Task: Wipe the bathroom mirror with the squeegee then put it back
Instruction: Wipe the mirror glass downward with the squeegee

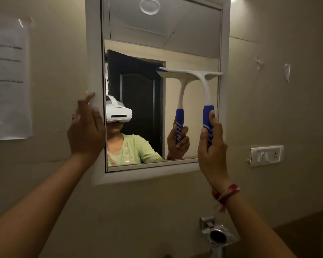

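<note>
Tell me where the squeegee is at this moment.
In the head view the squeegee is on the right side of the mirror, its blade against the glass, its blue handle gripped by the right hand.

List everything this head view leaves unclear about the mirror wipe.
- Paper notice, head view: the writing is too blurred to read.
- Squeegee blade: seen edge-on, so its contact with the mirror glass cannot be told.
- Metal holder: its lower part is cut off by the bottom edge.
- Left hand on the frame: the palm is hidden behind the hand's own back.
- Right hand: the fingertips are hidden round the handle.
</note>
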Demonstrator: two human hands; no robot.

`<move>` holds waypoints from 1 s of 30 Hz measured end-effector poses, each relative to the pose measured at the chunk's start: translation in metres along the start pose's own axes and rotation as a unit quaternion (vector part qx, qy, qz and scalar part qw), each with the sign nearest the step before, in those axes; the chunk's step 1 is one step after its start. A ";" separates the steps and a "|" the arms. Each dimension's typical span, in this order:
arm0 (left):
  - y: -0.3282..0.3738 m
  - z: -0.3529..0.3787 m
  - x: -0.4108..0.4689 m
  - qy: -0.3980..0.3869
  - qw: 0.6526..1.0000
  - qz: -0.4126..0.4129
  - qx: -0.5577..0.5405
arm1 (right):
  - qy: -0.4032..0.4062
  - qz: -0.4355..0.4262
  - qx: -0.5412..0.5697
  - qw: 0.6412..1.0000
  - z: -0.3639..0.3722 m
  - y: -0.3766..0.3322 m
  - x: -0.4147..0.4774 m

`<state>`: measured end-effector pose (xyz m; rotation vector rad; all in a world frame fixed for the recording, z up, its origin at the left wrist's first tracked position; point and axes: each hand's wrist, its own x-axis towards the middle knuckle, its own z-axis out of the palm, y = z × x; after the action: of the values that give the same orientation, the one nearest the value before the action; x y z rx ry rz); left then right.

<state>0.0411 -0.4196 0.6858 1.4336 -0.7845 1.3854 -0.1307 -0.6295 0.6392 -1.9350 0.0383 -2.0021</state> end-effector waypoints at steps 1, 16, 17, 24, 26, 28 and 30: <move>-0.001 0.000 0.000 -0.002 1.000 0.002 -0.002 | -0.002 0.003 0.001 1.000 0.000 0.001 -0.004; -0.004 0.003 -0.001 0.003 1.000 0.002 -0.009 | -0.031 0.057 0.016 0.998 -0.007 0.003 -0.055; -0.004 0.003 -0.001 0.004 1.000 -0.002 -0.009 | -0.031 0.056 0.019 0.998 -0.007 0.004 -0.057; -0.006 0.003 0.000 -0.001 1.000 -0.010 -0.002 | -0.026 0.063 0.025 0.997 -0.005 0.010 -0.072; -0.006 0.004 -0.001 0.001 1.000 -0.009 -0.004 | -0.027 0.070 0.028 0.997 -0.006 0.011 -0.076; -0.006 0.004 -0.001 0.001 1.000 -0.007 -0.007 | -0.028 0.073 0.029 0.996 -0.006 0.012 -0.080; -0.007 0.004 0.000 0.003 1.000 -0.007 -0.010 | -0.030 0.078 0.027 0.996 -0.007 0.012 -0.084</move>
<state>0.0484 -0.4207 0.6851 1.4165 -0.7816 1.3672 -0.1344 -0.6198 0.5545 -1.8948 0.1158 -1.8264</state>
